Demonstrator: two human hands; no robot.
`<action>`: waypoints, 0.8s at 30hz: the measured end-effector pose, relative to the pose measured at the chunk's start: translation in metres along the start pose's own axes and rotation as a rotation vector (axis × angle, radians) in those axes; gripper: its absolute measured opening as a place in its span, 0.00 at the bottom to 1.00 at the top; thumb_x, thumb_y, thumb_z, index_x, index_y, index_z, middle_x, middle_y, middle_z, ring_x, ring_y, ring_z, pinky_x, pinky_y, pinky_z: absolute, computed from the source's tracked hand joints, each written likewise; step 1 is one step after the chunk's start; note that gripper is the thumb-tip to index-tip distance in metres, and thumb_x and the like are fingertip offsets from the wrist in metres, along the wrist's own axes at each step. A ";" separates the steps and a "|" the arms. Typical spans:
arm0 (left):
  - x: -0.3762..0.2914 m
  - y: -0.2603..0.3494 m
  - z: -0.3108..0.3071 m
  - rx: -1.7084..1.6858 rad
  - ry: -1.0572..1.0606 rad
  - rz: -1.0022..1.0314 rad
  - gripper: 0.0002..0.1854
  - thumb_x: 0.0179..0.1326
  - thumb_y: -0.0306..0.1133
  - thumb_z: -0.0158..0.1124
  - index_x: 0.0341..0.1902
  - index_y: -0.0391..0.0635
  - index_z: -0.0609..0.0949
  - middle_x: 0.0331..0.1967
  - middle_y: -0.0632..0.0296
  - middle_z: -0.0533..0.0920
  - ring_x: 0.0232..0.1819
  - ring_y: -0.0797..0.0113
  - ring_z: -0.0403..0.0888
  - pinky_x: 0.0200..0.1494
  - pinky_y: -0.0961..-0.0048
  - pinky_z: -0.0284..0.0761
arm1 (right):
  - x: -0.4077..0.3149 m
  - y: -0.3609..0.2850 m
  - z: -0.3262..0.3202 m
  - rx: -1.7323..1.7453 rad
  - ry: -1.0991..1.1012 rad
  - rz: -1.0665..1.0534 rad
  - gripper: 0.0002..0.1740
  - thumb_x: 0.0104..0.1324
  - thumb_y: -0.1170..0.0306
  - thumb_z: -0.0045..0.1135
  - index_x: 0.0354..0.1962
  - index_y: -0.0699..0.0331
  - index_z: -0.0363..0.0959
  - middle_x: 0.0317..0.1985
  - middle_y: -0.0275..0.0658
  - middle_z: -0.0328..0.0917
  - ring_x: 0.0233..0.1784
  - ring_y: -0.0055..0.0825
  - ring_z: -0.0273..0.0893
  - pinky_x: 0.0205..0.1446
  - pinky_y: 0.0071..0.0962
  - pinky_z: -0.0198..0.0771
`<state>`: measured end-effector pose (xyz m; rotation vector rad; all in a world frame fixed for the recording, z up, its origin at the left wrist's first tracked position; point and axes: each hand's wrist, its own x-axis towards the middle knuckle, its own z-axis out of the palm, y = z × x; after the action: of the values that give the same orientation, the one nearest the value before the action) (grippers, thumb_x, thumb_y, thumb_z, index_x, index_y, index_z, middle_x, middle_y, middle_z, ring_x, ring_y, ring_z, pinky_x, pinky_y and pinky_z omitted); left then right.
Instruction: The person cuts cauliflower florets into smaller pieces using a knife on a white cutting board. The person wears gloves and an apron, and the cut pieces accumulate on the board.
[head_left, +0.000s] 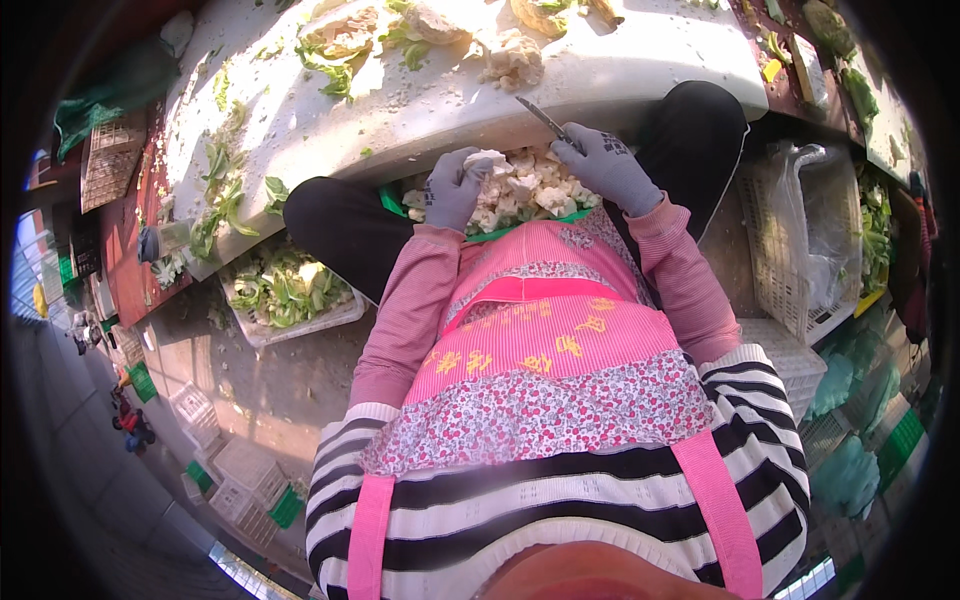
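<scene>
My left hand (452, 193), in a grey glove, grips a white cauliflower piece (487, 159). Across from it my right hand (613, 171), gloved alike, is closed around a knife whose blade (537, 115) points up and left towards the table edge. Below and between both hands, cauliflower florets (546, 189) fill a container with a green rim (391, 202) in my lap. The glove and forearm hide part of the container. A pale, trimmed cauliflower remnant (514, 60) lies on the table just beyond the knife tip.
The white table (300, 142) in front bears leafy cauliflower trimmings (341, 37) and crumbs. A white crate of leaves (289, 289) stands by my left knee. On my right is a white crate lined with clear plastic (799, 240). Several stacked crates (244, 480) stand back left.
</scene>
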<state>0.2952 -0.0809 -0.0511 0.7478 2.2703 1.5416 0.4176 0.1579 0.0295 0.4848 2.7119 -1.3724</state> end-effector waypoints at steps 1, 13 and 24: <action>-0.002 0.001 0.002 -0.223 0.000 -0.142 0.20 0.67 0.33 0.67 0.59 0.39 0.79 0.39 0.63 0.83 0.35 0.78 0.80 0.36 0.80 0.78 | -0.006 -0.002 -0.003 0.037 0.012 0.031 0.16 0.71 0.58 0.51 0.41 0.64 0.73 0.34 0.51 0.80 0.41 0.51 0.80 0.45 0.46 0.72; 0.058 0.004 -0.017 0.339 0.338 0.195 0.14 0.55 0.35 0.74 0.42 0.43 0.81 0.37 0.54 0.79 0.38 0.55 0.77 0.43 0.60 0.74 | 0.032 -0.042 0.065 -0.060 0.066 -0.022 0.17 0.73 0.56 0.45 0.40 0.62 0.72 0.35 0.50 0.82 0.42 0.50 0.82 0.45 0.47 0.75; 0.056 -0.006 -0.022 0.438 0.295 0.131 0.15 0.53 0.33 0.74 0.43 0.45 0.80 0.40 0.55 0.78 0.42 0.55 0.77 0.45 0.60 0.73 | 0.070 -0.048 0.094 -0.401 -0.183 0.062 0.16 0.74 0.58 0.42 0.46 0.61 0.71 0.40 0.52 0.84 0.45 0.51 0.83 0.48 0.49 0.74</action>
<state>0.2366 -0.0682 -0.0454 0.8361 2.8846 1.2874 0.3289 0.0738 -0.0038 0.3829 2.6908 -0.7811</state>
